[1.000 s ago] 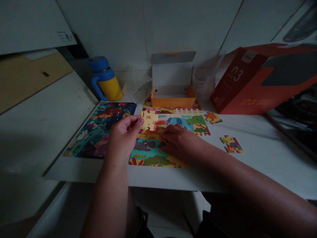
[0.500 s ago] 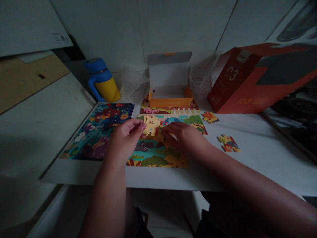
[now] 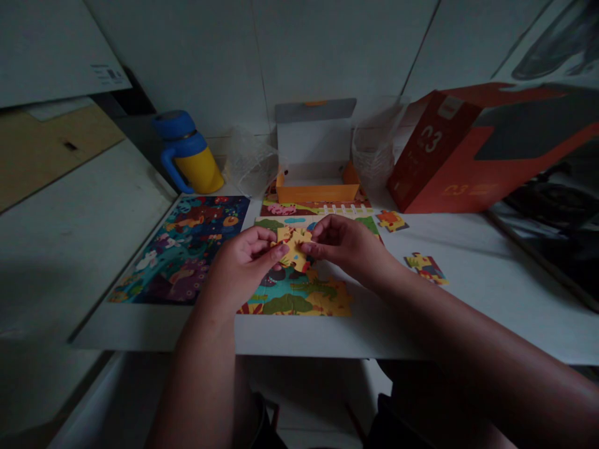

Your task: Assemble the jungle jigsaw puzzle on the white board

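Note:
Above the partly covered animal jigsaw puzzle point(image 3: 285, 302), yellow jigsaw puzzle pieces point(image 3: 294, 252) are held up between both hands. They overlap, so I cannot tell exactly how many there are. My left hand point(image 3: 246, 259) pinches them at the left edge, thumb in front and fingers curled behind. On the right side, my right hand point(image 3: 350, 249) grips them between thumb and fingers. Two loose clusters of puzzle pieces lie right of the puzzle: an orange and yellow one point(image 3: 392, 220) and a multicoloured one point(image 3: 427, 267).
A dark sea-themed puzzle point(image 3: 163, 262) lies at left. Behind stand a blue and yellow bottle point(image 3: 199, 168), crumpled clear plastic point(image 3: 253, 162), an open orange box point(image 3: 318, 192) on another puzzle point(image 3: 283, 209), and a large red-orange box point(image 3: 449, 168). The white table's point(image 3: 299, 337) front edge is near me.
My right hand has risen from the puzzle's surface to the pieces in my left hand, and both hands now meet on them. The view has shifted slightly.

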### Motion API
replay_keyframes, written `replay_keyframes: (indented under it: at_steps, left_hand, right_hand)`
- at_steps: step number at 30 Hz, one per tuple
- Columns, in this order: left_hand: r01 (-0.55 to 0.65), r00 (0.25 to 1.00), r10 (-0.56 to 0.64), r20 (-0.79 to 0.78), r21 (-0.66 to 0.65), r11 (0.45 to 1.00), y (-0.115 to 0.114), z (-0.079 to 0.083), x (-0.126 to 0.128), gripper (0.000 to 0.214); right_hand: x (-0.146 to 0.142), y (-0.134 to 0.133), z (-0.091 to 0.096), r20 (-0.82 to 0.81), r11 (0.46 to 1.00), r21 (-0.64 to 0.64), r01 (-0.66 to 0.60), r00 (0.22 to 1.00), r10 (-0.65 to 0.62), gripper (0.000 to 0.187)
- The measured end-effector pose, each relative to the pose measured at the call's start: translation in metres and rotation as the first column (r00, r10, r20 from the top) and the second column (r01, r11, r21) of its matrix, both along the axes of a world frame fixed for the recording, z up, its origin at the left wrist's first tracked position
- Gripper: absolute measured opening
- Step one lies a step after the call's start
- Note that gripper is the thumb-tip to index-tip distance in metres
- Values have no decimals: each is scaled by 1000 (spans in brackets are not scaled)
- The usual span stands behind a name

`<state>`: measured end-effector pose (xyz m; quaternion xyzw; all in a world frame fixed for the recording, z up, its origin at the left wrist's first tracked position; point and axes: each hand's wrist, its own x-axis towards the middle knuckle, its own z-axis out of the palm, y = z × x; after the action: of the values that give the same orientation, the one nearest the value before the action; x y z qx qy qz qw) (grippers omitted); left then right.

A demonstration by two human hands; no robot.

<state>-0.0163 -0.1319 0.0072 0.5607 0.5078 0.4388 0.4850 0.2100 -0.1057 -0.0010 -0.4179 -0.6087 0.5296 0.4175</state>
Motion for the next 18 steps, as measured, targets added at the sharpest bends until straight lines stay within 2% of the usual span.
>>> replay_keyframes:
  at_steps: [5, 8, 12, 16, 18]
  left_hand:
    - [-25, 1000, 25, 1, 32, 999, 0, 0, 0, 35]
    - [-60, 998, 61, -16, 72, 996, 1, -2, -2, 34]
    - [-185, 983, 184, 25, 89, 979, 4, -4, -6, 37]
    - [-252, 966, 244, 87, 97, 963, 6, -4, -9, 39]
    - [-256, 964, 247, 101, 94, 962, 7, -4, -8, 40]
  right_hand:
    - [-2, -2, 5, -34, 998, -56, 2, 999, -3, 51]
    - [5, 1, 5, 32, 999, -47, 23, 999, -22, 50]
    - [28, 12, 7, 180, 999, -33, -5, 984, 11, 40]
    - [54, 18, 14, 465, 985, -86, -150, 868, 172, 28]
    - [58, 19, 16, 534, 980, -99, -174, 821, 200, 26]
